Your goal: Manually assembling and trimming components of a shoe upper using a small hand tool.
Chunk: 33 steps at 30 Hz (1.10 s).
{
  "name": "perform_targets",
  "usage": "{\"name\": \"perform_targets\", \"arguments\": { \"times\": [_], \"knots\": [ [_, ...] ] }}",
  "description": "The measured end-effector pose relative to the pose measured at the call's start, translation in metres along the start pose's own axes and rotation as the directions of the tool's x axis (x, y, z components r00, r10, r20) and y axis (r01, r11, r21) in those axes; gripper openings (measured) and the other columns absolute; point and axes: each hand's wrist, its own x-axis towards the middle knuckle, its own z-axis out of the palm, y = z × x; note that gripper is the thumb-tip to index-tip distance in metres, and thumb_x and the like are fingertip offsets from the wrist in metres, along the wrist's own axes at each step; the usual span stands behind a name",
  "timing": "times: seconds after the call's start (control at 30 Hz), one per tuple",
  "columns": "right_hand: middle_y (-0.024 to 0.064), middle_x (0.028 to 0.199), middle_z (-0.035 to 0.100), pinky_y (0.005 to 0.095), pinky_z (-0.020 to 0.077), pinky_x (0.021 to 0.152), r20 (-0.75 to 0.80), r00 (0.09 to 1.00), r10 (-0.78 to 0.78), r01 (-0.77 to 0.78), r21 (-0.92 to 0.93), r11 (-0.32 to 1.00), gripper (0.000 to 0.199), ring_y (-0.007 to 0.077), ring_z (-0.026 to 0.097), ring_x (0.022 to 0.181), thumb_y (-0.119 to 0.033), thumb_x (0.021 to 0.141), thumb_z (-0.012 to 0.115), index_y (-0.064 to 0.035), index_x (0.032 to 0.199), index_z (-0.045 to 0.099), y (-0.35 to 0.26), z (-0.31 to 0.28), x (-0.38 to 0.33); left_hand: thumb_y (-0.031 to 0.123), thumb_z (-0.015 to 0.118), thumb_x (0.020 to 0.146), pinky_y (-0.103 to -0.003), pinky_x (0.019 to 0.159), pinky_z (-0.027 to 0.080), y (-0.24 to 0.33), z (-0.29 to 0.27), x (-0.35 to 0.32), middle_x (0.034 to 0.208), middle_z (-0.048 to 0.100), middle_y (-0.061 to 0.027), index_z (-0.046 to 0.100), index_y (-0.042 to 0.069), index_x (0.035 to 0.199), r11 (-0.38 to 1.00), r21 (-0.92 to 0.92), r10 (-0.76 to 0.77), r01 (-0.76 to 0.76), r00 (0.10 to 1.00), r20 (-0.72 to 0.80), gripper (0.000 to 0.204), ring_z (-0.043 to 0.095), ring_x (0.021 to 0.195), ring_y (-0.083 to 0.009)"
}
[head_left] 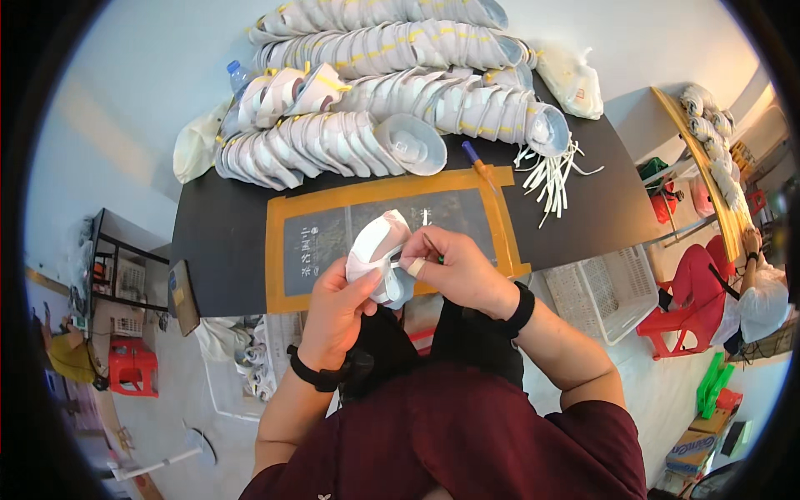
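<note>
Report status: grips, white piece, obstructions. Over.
Left grip holding white curved piece. Right grip at its right edge, exact hold unclear. Stacked pieces farther back on table, not in the way.

A maroon short-sleeved shirt [475, 433] tops black trousers [487, 342], with 2 black wristbands [522, 310] and 1 pale bandage [415, 267].

The right hand [454, 271] covers part of the white curved fabric piece [375, 246], and what its fingertips pinch is too small to tell. Stacked pieces hide the blue-capped bottle's [237, 75] lower part; the topmost stack [375, 17] is cut off by the upper edge, the maroon shirt [475, 433] by the lower.
</note>
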Motion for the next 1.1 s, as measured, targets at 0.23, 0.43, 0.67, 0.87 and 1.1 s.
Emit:
{"name": "perform_targets", "arguments": {
  "times": [0.23, 0.43, 0.67, 0.87, 1.1],
  "knots": [
    [-0.0048, 0.08, 0.059, 0.0233, 0.0424, 0.064, -0.003, 1.0, 0.028, -0.028, -0.021, 0.999, 0.008, 0.0047, 0.046, 0.071, -0.012, 0.091, 0.068, -0.0051, 0.09, 0.063, 0.0, 0.007, 0.003, 0.011, 0.071, 0.088, -0.018, 0.056, 0.039, -0.008, -0.003, -0.001, 0.091, 0.065, 0.001, 0.063, 0.005, 0.108, 0.996, 0.04, 0.075, -0.073, 0.997, -0.032, 0.023, 0.053, 0.07, -0.0027],
    [-0.0035, 0.08, 0.059, 0.0235, 0.0424, 0.063, -0.034, 0.999, -0.01, 0.006, -0.116, 0.993, 0.007, 0.0053, 0.047, 0.069, -0.011, 0.089, 0.068, -0.0052, 0.09, 0.064, 0.0, 0.007, 0.002, 0.01, 0.071, 0.088, -0.018, 0.058, 0.041, -0.01, 0.002, -0.003, 0.091, 0.064, 0.0004, 0.063, 0.003, 0.109, 0.985, 0.117, 0.131, -0.127, 0.991, -0.025, 0.024, 0.052, 0.068, -0.0026],
    [-0.0018, 0.082, 0.06, 0.0243, 0.0432, 0.062, -0.038, 0.999, -0.021, 0.017, -0.113, 0.993, 0.006, 0.0066, 0.048, 0.069, -0.01, 0.088, 0.067, -0.0048, 0.089, 0.064, 0.004, 0.007, 0.004, 0.008, 0.068, 0.088, -0.019, 0.055, 0.035, -0.015, 0.014, -0.002, 0.087, 0.061, 0.003, 0.061, 0.003, 0.109, 0.926, 0.297, 0.273, -0.233, 0.956, -0.102, 0.022, 0.047, 0.067, -0.0007],
    [0.0148, 0.096, 0.056, 0.0403, 0.0504, 0.072, -0.069, 0.988, -0.142, 0.113, -0.314, 0.943, 0.03, 0.0339, 0.061, 0.082, -0.027, 0.091, 0.066, -0.004, 0.1, 0.05, -0.003, 0.01, 0.001, 0.01, 0.069, 0.089, -0.019, 0.06, 0.042, -0.011, 0.002, 0.005, 0.092, 0.063, 0.0004, 0.062, 0.003, 0.105, 0.953, 0.204, 0.263, -0.225, 0.948, -0.179, 0.018, 0.053, 0.072, -0.0024],
    [0.0173, 0.097, 0.056, 0.044, 0.0487, 0.076, -0.09, 0.986, -0.14, 0.071, -0.531, 0.844, 0.018, 0.0388, 0.059, 0.089, -0.02, 0.094, 0.054, -0.0047, 0.1, 0.049, -0.001, -0.013, -0.003, 0.011, 0.069, 0.089, -0.017, 0.046, 0.033, 0.007, -0.019, 0.019, 0.093, 0.065, 0.0001, 0.059, 0.008, 0.109, 0.939, -0.026, 0.32, -0.344, 0.897, -0.306, 0.022, 0.053, 0.063, -0.0021]
  ]
}}
